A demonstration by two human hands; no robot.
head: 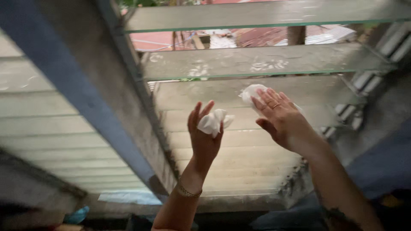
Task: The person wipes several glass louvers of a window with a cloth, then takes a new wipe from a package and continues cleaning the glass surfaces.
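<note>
Wipes: left hand [204, 134] pinches one [212, 122] upright; right hand [280, 117] flattens another [250, 94] on glass slat [257, 92].

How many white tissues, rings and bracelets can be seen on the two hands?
White tissues: 2, one in the left hand, one under the right hand
Rings: 1
Bracelets: 1
Total: 4
</note>
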